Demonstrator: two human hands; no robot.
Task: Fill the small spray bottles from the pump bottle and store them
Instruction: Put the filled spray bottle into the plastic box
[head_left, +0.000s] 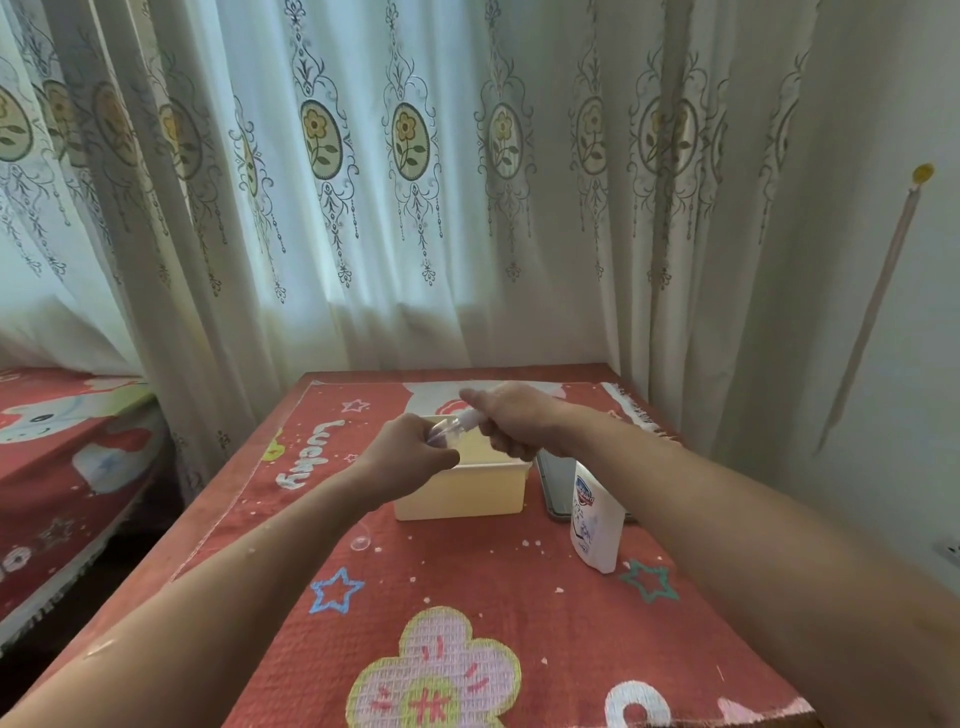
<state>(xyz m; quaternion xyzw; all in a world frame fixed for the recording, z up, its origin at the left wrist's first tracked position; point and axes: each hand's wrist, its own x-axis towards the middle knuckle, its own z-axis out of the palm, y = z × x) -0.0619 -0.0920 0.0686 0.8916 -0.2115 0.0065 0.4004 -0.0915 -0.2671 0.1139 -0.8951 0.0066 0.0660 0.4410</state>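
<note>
Left grip (410, 447) curled round a clear spray bottle (451, 423), right grip (511, 421) closed on its white top, I hold it just above the box (462, 493). Light, smooth plastic, likely slippery; the body seems the surest hold. Pump bottle (595, 514) stands below my right wrist.

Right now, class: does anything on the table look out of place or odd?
What looks like a small clear cap lies loose on the red cloth, in front of the cream box, apart from any bottle.
</note>
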